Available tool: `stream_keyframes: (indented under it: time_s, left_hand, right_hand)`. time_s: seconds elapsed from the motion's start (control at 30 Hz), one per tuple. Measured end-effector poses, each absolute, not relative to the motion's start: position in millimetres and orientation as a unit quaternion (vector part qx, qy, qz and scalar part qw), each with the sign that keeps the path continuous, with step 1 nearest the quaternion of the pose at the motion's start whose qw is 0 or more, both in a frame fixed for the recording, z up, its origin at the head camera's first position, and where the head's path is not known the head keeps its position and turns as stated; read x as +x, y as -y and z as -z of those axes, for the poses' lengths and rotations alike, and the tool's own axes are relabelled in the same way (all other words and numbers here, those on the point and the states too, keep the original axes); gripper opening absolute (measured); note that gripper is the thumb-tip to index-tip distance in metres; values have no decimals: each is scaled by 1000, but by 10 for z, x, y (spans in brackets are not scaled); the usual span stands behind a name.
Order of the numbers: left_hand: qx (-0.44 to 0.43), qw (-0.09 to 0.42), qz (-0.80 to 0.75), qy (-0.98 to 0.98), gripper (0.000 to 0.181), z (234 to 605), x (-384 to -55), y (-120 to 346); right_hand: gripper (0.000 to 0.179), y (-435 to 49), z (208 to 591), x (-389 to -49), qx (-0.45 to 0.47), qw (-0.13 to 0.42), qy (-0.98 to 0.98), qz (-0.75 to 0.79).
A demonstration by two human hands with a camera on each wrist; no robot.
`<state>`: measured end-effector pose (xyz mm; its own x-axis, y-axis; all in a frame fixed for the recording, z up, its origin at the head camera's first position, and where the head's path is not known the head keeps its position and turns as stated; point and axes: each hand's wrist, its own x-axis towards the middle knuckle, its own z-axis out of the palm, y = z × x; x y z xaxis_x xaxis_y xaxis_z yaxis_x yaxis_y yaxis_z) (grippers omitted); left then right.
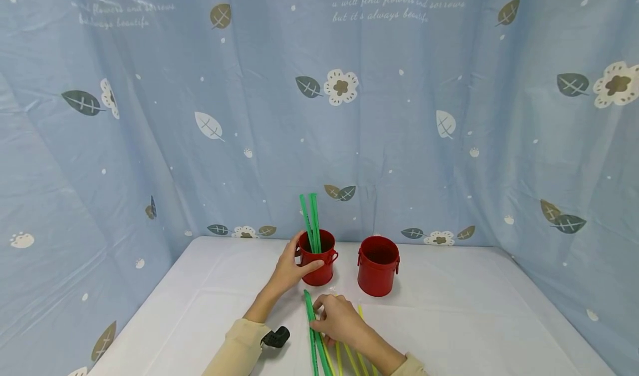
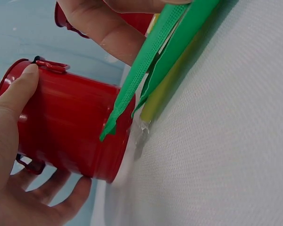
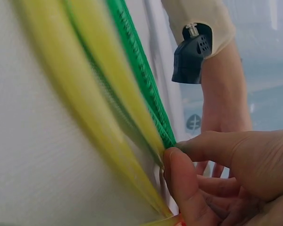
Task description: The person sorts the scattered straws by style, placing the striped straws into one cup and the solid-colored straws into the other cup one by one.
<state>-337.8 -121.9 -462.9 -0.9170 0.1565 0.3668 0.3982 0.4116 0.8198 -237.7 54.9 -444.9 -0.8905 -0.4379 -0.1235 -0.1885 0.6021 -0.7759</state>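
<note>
My left hand (image 1: 288,269) holds a red metal bucket (image 1: 318,276) by its side, thumb on the near wall by the rim and fingers around the far side. Several green strips (image 1: 313,220) stand in that bucket, leaning against its rim. In front of it, my right hand (image 1: 341,319) pinches a green strip (image 2: 148,63) between thumb and fingertips. The green mesh looks folded lengthwise, its end overlapping the bucket's base in the left wrist view. Yellow strips (image 3: 80,99) lie alongside, under and beside the right hand.
A second red bucket (image 1: 378,279) with side handles stands to the right; its visible inside is dark. A white cloth (image 1: 474,309) covers the table, with a blue printed curtain (image 1: 399,143) behind. A black device (image 1: 277,337) sits at the left cuff.
</note>
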Motion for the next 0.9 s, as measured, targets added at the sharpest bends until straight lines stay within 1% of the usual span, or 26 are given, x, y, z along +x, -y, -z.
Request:
stream_keyframes:
  time_s: [0.2, 0.57, 0.9]
  left_hand:
    - [-175, 126, 517, 829, 92, 4631, -3373, 1218]
    - [-165, 119, 519, 830, 91, 4621, -3368, 1208]
    - [-158, 125, 533, 822, 90, 4615, -3363, 1193]
  right_hand:
    - [28, -548, 4421, -2377, -171, 160, -877, 420]
    - [34, -563, 4409, -2409, -166, 156, -879, 418]
    - [33, -628, 4328, -2431, -174, 181, -860, 444]
